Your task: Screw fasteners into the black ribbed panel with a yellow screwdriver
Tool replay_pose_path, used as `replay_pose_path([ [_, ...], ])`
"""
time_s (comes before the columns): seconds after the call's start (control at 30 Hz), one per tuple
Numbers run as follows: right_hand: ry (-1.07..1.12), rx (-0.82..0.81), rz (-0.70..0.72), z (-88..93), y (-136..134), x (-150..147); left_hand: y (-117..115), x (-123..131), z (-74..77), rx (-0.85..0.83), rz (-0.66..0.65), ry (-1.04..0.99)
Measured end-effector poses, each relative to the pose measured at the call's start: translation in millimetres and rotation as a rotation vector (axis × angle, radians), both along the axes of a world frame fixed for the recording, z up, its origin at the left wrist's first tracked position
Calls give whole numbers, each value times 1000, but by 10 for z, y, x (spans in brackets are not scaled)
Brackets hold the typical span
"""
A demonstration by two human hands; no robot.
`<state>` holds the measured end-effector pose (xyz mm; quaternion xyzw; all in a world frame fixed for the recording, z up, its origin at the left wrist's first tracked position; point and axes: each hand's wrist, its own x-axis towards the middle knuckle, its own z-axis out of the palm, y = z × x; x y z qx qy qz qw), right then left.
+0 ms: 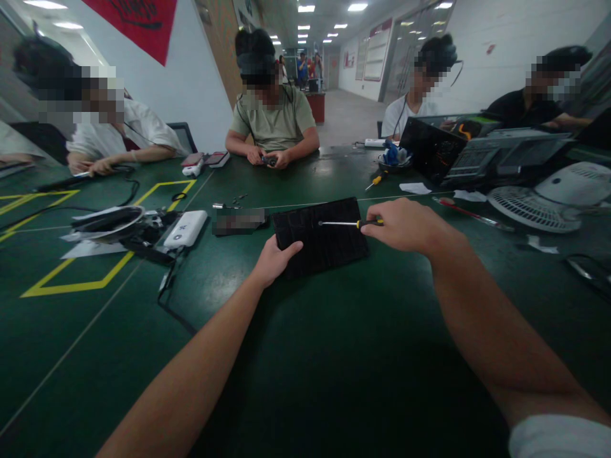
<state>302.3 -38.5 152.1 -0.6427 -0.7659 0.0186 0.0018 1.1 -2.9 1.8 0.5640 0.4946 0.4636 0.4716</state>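
A flat black rectangular panel (329,245) lies on the green table (334,356) in front of me. My left hand (272,259) grips its near left corner, thumb on top. My right hand (405,224) is closed on the yellow-and-black handle of a screwdriver (351,223). The metal shaft points left, its tip resting on the panel's upper middle.
A white power bank (186,229), cables and a round black object (109,221) sit at left inside yellow tape lines. Small screws (231,203) lie behind the panel. At right are a white fan grille (527,207), a red-handled tool (470,213) and opened laptops. Several people sit around the table.
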Motion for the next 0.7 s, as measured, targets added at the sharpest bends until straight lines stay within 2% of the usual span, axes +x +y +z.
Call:
replay_pose_path([
  [0.37,-5,-94,-29,40,-4,-36,-9,-6,18,-20,-8,-11],
  [0.7,-7,-65,-3,-1,12,3,-34,21,55,-14,4,-15],
])
